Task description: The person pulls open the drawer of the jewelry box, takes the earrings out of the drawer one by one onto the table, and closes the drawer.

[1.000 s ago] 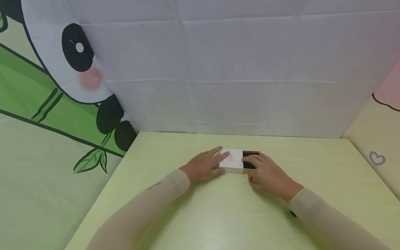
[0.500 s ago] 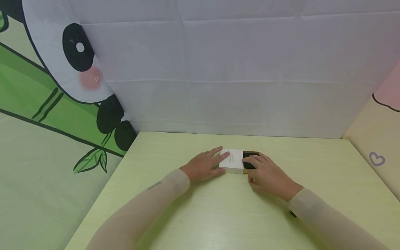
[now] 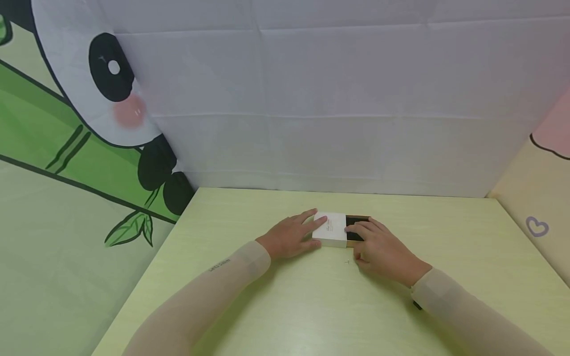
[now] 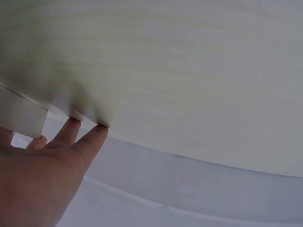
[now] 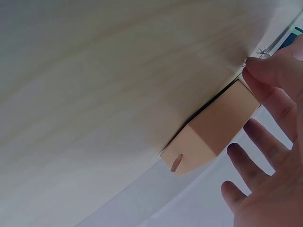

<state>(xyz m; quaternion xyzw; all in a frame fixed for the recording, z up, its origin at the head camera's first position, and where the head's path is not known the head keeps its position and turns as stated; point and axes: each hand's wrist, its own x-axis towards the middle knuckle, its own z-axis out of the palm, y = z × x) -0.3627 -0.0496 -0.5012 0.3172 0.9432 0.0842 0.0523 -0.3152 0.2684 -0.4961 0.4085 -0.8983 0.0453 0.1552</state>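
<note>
A small flat box lies on the table: a white sleeve [image 3: 330, 236] with fine print and a tan inner drawer [image 5: 222, 118], partly drawn out to the right. Dark colour shows inside the drawer in the head view. My left hand [image 3: 289, 236] touches the sleeve's left end, forefinger on its top, fingers fairly straight. Over the drawer is my right hand [image 3: 383, 247], forefinger reaching to the sleeve's edge. Its thumb and forefinger come close together at the drawer's near corner; whether they pinch it is hidden. A small notch shows in the drawer's end.
On the pale table [image 3: 276, 306], a tiny thin thing or mark [image 3: 347, 261] lies just in front of the box, too small to make out. A white cloth wall [image 3: 329, 99] rises behind the table's back edge. A panda-and-bamboo print [image 3: 111, 123] covers the left side.
</note>
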